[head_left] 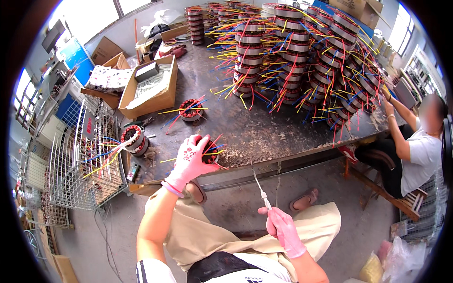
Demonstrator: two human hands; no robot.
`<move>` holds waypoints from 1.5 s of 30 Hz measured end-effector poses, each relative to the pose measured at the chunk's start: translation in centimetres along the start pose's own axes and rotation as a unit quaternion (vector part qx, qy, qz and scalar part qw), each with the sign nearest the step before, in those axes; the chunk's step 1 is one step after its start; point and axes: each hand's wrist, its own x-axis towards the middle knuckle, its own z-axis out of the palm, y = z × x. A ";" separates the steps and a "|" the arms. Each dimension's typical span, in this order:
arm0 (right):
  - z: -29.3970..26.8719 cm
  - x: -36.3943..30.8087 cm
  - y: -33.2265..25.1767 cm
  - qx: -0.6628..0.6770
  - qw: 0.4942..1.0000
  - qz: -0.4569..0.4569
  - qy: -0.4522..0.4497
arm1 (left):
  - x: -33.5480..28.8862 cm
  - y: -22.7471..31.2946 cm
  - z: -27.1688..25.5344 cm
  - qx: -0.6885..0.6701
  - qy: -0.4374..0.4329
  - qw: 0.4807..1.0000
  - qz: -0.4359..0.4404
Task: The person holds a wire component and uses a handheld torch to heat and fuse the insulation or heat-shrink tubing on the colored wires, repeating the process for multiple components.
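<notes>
My left hand (189, 160), in a pink glove with a dark print, is closed round a wound motor stator (211, 152) at the table's front edge. Red, yellow and blue leads stick out of that stator, and the palm hides part of it. Lower and to the right, in front of the table edge, my gloved right hand (283, 228) grips a slim whitish tool (264, 197). A thin white strand runs up from its tip toward the table edge. Two more stators stand close by: one (191, 112) behind my left hand, another (135, 140) to its left.
Tall stacks of stators (292, 56) with loose leads crowd the back and right of the dark table (207, 85). A cardboard box (150, 87) holds white strips at the left. Wire cages (85, 160) stand beyond the left edge. A co-worker (415, 146) sits at the right.
</notes>
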 end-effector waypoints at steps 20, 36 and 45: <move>-1.0 -0.9 -0.1 0.024 0.999 -0.023 0.035 | 4.2 1.2 2.8 -0.015 -0.061 0.992 0.113; -0.9 -0.5 0.3 0.024 0.999 -0.013 0.027 | 2.4 1.7 1.1 -0.054 0.078 0.976 0.198; -1.0 -0.8 -0.6 0.014 0.999 -0.013 0.035 | -2.5 3.2 2.2 0.104 0.071 0.962 0.244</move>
